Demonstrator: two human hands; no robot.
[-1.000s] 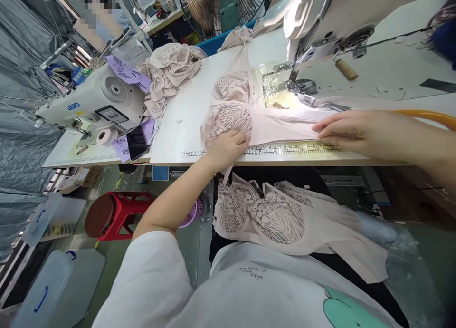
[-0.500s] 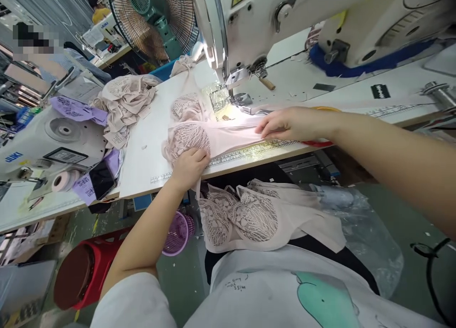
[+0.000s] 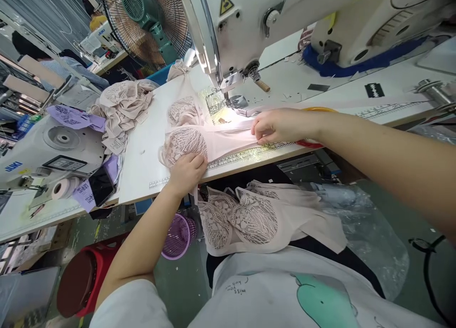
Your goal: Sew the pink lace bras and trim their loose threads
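Pale pink lace bra, left of centre in the frame, spread on the white table. By its look, light, limp and somewhat stretchy; the openwork cups probably snag easily, making the plain band the safer hold. Right hand, just right of centre: thumb and fingertips pinching the band. Left hand: fingers bent together on the nearer cup; any pinch is hidden. Sewing machine, upper centre, beyond the band.
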